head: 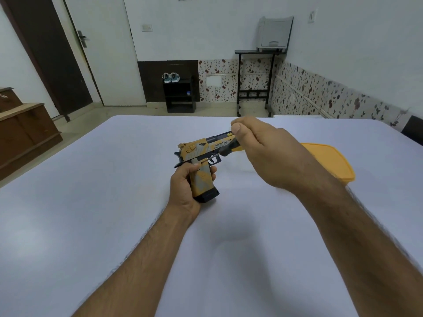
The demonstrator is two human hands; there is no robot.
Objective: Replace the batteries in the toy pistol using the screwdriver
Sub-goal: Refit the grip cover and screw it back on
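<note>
You're showing two bare forearms coming up from the bottom of the frame, and no sleeves are covering them anywhere in view. Both arms are carrying a fair bit of dark hair, thinning out toward the wrists. Your left hand [186,187] and right hand [265,152] are going without gloves, rings, a watch or bands. The right thumbnail is showing short and plain, no polish. Nothing else of you is making it into frame.

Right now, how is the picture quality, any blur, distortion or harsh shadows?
Head view: wide-angle bending curves the walls and table edges; lighting is soft and even, with only a faint shadow on the cloth under the arms; the toy pistol and screwdriver are fairly sharp; forearm outlines near the bottom edge look smeared.
</note>
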